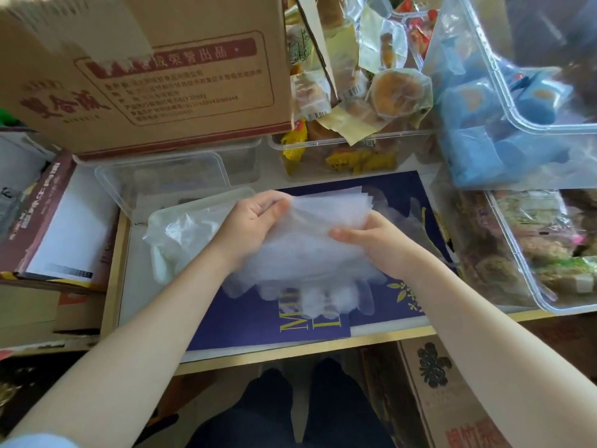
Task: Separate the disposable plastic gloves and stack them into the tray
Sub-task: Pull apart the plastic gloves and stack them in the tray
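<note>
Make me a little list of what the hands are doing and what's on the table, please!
left hand: left hand pinches the top edge of the glove stack
right hand: right hand grips the stack's right side
gloves: thin, clear, held above the table, fingers hanging toward the person
tray: clear tray left of the hands, already holding some gloves
under the gloves: blue mat with yellow letters
behind: cardboard box, bins of wrapped snacks

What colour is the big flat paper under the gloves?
Dark blue, with yellow letters and leaves, seen in the head view: the paper lies under the gloves.
</note>
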